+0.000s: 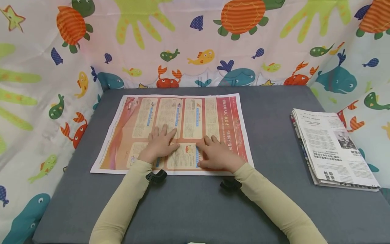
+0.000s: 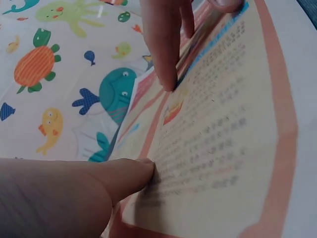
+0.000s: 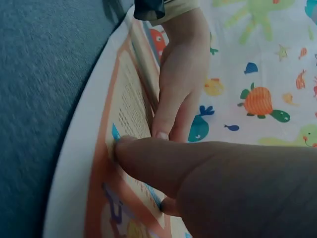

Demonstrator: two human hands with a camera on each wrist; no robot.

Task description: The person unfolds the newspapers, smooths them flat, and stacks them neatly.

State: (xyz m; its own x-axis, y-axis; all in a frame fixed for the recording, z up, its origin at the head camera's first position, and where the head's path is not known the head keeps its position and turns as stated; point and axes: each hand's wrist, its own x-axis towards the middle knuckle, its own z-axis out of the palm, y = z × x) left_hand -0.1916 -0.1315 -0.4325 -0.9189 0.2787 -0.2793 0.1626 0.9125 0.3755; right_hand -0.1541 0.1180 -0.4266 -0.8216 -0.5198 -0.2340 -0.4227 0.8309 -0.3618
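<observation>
Right wrist: fingers seemingly inside newspaper edge

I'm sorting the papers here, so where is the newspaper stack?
In the head view, the newspaper stack lies on the right side of the gray table, right of the orange sheet.

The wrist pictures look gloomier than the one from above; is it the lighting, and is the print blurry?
Head view: bright, fairly even light, though the printed sheet's small text is too fine to read; left wrist view: dimmer, text soft and smeared, a shadow low on the sheet; right wrist view: also dim, the grey tabletop tinted bluish.
</observation>
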